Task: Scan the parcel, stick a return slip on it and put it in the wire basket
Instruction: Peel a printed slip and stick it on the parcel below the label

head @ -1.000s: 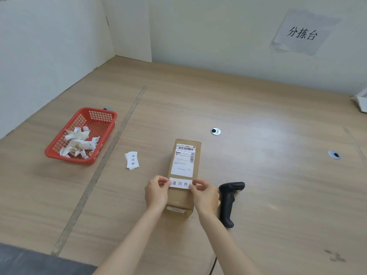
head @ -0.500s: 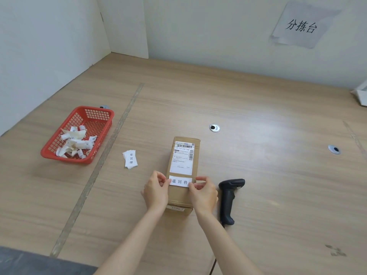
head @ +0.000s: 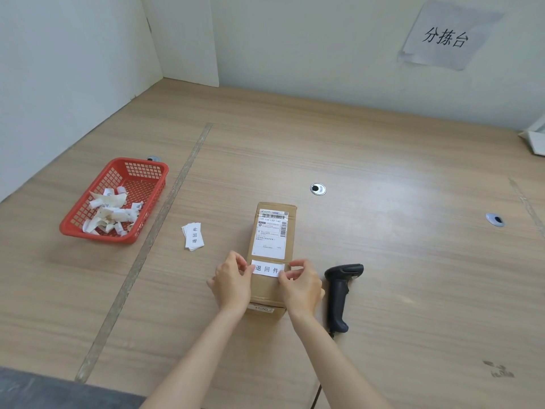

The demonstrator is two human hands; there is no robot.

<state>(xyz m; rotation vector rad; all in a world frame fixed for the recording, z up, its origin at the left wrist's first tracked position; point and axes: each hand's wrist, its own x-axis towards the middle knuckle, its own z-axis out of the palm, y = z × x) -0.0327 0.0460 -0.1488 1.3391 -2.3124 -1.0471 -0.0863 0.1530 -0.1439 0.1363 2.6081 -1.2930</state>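
Observation:
A brown cardboard parcel [head: 272, 286] lies on the wooden table [head: 383, 261] with a white shipping label [head: 270, 233] on its top. Just below that label lies a white return slip [head: 267, 268] with black characters. My left hand [head: 231, 280] pinches the slip's left end and my right hand [head: 300, 286] pinches its right end, both resting against the box. A black handheld scanner [head: 339, 293] lies on the table right of the parcel. No wire basket is in view.
A red plastic basket [head: 141, 175] holding crumpled white backing strips sits at the left. A small stack of return slips [head: 193, 236] lies between it and the parcel. Two round cable grommets [head: 318, 188] are set in the table. A paper sign [head: 445, 36] hangs on the wall.
The slip has come down flat onto the box top under the shipping label, with my fingers still on both ends. The camera has shifted slightly.

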